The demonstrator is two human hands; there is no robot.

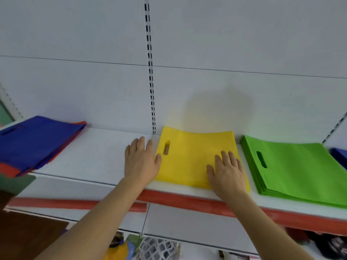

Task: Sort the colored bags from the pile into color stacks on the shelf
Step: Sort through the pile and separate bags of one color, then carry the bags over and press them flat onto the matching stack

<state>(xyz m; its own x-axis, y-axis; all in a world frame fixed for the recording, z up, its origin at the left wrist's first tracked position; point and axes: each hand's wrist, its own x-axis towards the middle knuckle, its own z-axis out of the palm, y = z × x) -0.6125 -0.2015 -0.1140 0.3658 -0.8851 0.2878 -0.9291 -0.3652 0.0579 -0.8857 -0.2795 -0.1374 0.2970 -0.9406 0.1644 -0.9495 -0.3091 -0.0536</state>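
Observation:
A stack of yellow bags [193, 152] lies flat on the white shelf [93, 156], its handle slot at the left. My right hand [228, 171] rests flat on the stack's front right part, fingers straight. Flat on the shelf lies my left hand [140, 160], against the stack's left edge, with the thumb touching the yellow fabric. To the right is a stack of green bags [300, 169]. At the far left sits a mixed pile of blue and red bags [35, 141], blue on top.
A slotted upright rail [151, 72] runs down the white back panel behind the yellow stack. The shelf front carries a red strip [187, 200]. Another blue bag [340, 156] shows at the right edge. Below the shelf hang assorted goods [159, 248].

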